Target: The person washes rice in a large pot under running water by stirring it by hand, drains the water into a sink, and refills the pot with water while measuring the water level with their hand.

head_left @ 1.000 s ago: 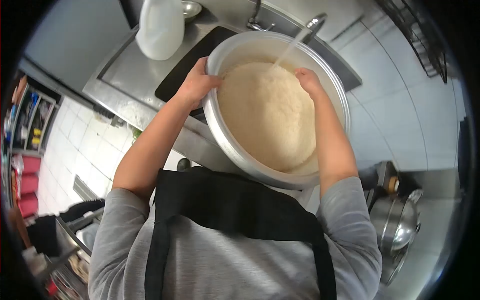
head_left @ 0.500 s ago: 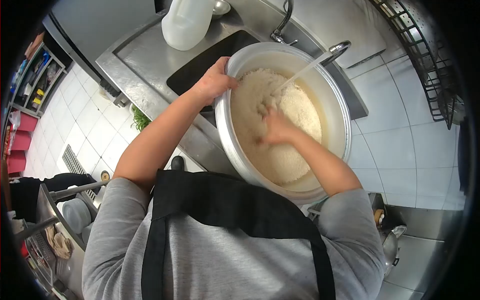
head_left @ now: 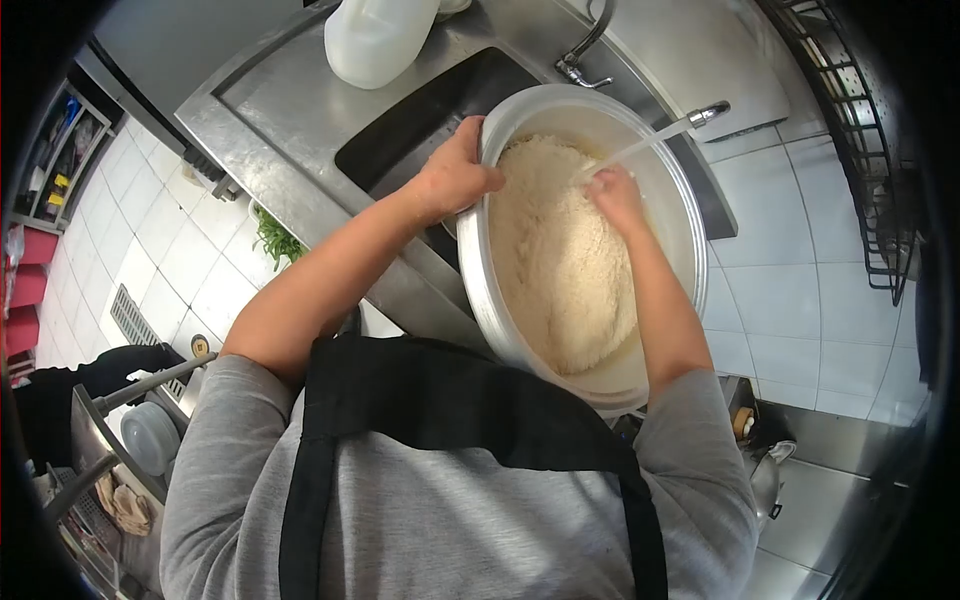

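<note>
Head view: left hand [head_left: 457, 180] clamps its fingers on the rim [head_left: 476, 250] of a pot [head_left: 675, 240], likely heavy, slippery and best held there; right hand [head_left: 615, 198], fingers curled, grip unclear, has loose grain [head_left: 572, 275] just beneath.

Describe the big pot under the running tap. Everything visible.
The big pot is round, wide-mouthed and deep, silvery and metal-looking, with a banded rim and paler inner wall. No lid is on it. It holds a heap of pale, rice-like grain, and a stream of water runs in. It stands in front of the person, overlapping the dark sink in view; its base is hidden. The left grip holds its rim; the right grip is inside.
</note>
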Demonstrator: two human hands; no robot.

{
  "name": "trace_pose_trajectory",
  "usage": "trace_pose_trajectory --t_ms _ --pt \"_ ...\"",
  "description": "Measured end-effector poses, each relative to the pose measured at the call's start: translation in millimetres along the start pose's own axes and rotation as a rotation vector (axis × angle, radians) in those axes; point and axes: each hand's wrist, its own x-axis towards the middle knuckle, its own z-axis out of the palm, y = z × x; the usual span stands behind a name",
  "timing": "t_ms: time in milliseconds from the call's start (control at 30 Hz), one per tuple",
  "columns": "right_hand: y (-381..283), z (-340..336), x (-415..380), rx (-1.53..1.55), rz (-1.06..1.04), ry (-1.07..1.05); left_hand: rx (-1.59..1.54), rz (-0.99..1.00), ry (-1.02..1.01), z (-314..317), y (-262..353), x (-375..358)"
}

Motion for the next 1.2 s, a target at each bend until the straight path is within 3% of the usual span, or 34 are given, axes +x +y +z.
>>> trace_pose_trajectory --t_ms 100,167,233,300,367,467,533,600,667,733,833,867,933,1000,1067,1167,1200 --pt "5 18 48 0.549 0.215 -0.153 0.002 -0.006 -0.010 0 -5 2" --pt "-51 33 50 0.285 0.205 -0.186 0.016 0.001 -0.005 -1 -8 3" --pt "-68 67 37 0.107 0.042 -0.228 0.015 0.002 -0.015 -3 -8 4" --pt "-105 36 -11 0.030 -0.082 -0.412 0.032 -0.009 -0.031 -4 -7 3" --pt "-95 14 -39 -0.206 -0.374 -0.645 0.058 -0.024 -0.041 -6 0 0" --pt "-68 -29 -17 0.135 -0.284 -1.122 0.085 -0.007 -0.017 -4 0 0" --pt "-56 -44 8 0.216 0.227 -0.763 0.050 0.000 -0.028 -4 -4 2" --pt "5 -12 48 0.608 0.246 -0.385 0.032 0.000 -0.042 -4 -5 1" --pt "6 22 79 0.716 0.253 -0.410 0.033 -0.005 -0.053 -5 -2 0" --pt "-53 46 69 0.503 0.167 -0.451 0.062 0.011 -0.045 -6 -4 2" --pt "-100 83 35 0.195 -0.198 -0.568 0.051 0.006 -0.047 -6 -3 0" --pt "-114 75 16 0.036 -0.335 -0.606 0.038 0.000 -0.052 -6 -2 0" --pt "-152 13 -34 -0.151 -0.283 -0.895 0.085 -0.011 -0.058 -6 -4 1" --pt "-153 -16 -59 -0.351 -0.302 -1.041 0.083 0.013 -0.060 -7 -5 2" --pt "-118 -37 -81 -0.219 -0.465 -0.952 0.090 0.013 -0.054 -6 -4 3" --pt "-79 -56 -136 -0.219 -0.688 -0.569 0.080 0.006 -0.046 -5 -6 2" --pt "-75 -48 -150 -0.250 -0.581 -0.614 0.067 0.007 -0.045 -4 -6 2"
